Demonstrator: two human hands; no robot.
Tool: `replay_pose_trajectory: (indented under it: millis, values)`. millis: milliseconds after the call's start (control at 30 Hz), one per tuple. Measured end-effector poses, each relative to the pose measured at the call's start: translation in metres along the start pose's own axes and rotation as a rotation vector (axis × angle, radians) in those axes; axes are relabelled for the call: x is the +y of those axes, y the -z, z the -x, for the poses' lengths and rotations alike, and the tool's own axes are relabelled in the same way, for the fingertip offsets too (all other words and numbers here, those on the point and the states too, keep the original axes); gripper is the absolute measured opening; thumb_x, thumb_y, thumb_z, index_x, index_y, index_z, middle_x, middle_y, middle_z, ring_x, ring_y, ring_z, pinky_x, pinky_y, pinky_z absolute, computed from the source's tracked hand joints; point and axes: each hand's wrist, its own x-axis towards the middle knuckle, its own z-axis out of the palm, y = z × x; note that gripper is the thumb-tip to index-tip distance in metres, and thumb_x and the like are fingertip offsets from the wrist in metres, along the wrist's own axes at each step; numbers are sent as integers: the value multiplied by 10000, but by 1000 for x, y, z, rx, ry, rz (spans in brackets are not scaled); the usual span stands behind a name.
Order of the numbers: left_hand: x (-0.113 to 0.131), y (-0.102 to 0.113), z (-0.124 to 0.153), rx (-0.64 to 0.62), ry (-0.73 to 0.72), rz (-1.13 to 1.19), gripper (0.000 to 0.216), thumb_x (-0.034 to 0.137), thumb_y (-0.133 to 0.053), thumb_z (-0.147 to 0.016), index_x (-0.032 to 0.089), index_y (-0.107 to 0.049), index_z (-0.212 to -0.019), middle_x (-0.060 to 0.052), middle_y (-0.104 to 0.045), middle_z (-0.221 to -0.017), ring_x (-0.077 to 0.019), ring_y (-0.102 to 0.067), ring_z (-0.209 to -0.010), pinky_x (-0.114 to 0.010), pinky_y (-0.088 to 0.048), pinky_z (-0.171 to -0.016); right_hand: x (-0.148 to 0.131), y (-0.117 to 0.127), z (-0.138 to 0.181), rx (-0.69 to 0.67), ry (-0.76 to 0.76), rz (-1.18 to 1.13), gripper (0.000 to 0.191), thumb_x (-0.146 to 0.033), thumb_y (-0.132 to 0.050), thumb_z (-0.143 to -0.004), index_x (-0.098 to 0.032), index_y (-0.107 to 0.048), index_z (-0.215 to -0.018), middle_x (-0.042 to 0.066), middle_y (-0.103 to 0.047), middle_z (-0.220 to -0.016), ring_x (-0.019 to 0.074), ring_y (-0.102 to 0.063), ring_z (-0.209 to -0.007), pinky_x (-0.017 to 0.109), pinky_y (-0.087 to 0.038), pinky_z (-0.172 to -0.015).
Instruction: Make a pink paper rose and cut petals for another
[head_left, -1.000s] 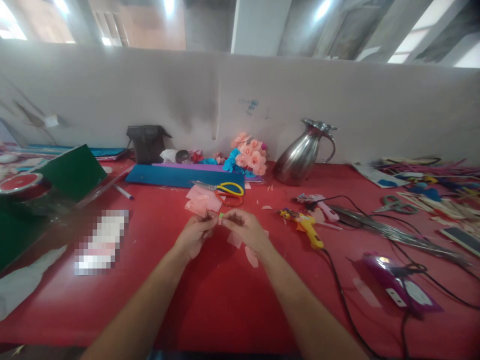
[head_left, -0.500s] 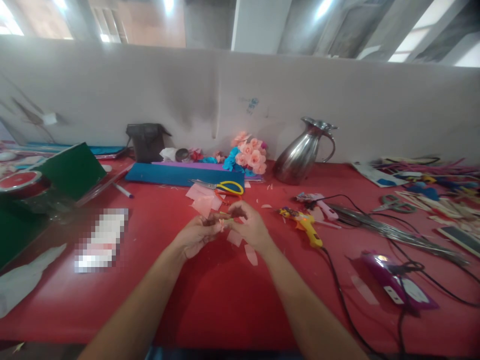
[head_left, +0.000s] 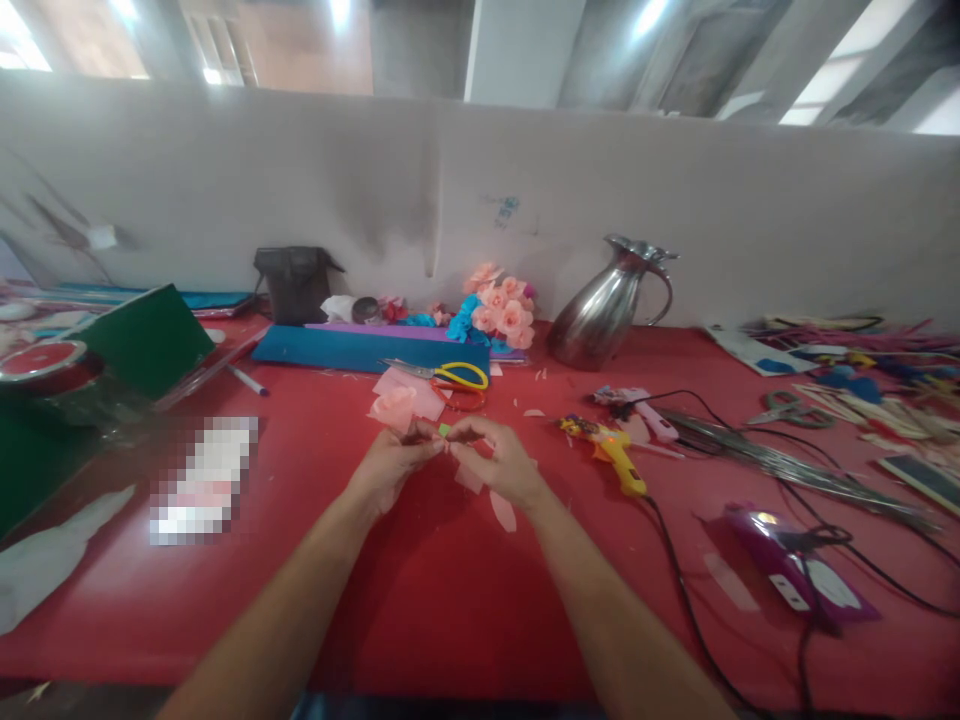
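Over the middle of the red table, my left hand point(head_left: 390, 468) and my right hand point(head_left: 501, 465) meet at their fingertips, both in a pinch. A peach paper flower point(head_left: 394, 407) shows just beyond my left fingers, which seem to hold its hidden base. At my right fingertips peeks a small green strip point(head_left: 444, 430); the fingers cover most of it. Pink paper sheets point(head_left: 427, 398) lie behind the hands, beside yellow-handled scissors point(head_left: 461, 375). Cut petal pieces point(head_left: 502, 510) rest by my right hand.
To the right are a yellow glue gun point(head_left: 621, 465), a pink one point(head_left: 656, 418), cords, a bundle of wires point(head_left: 772, 455) and a purple box point(head_left: 806, 570). A metal jug point(head_left: 596, 315), finished peach flowers point(head_left: 506, 310) and a blue paper roll point(head_left: 330, 347) stand behind. Tape point(head_left: 45, 365) is left.
My fingertips have drawn closer together and turned a little. The peach paper beyond my left hand now shows a rounder, flower-like face, slightly farther left. Less of the green strip shows.
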Motion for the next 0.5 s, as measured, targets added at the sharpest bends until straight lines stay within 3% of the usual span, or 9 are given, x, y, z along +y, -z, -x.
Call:
replay_pose_trajectory:
  millis: [367, 433, 500]
  values:
    - [-3, -4, -1, 113, -39, -33, 195, 245, -790, -580, 131, -668, -682, -27, -626, -679, -107, -540, -649, -204, -390, -606, 9, -7, 1, 62, -23, 40, 109, -256, -540, -792, -194, -626, -767, 1, -667, -748, 150, -606, -721, 263, -457, -699]
    - [-4, -4, -2, 151, -62, -21, 191, 245, -790, -579, 129, -662, -661, -12, -607, -636, -85, -507, -591, -191, -361, -554, 14, -6, -4, 71, -52, 120, 140, -275, -515, -818, -197, -625, -781, 6, -677, -762, 154, -617, -728, 263, -466, -694]
    - [-4, -3, -5, 191, -84, -4, 196, 258, -785, -588, 128, -652, -649, 20, -551, -564, -48, -416, -492, -185, -292, -476, 21, -1, -17, 72, -103, 350, 162, -247, -476, -836, -196, -626, -804, 21, -684, -802, 162, -621, -759, 268, -472, -705]
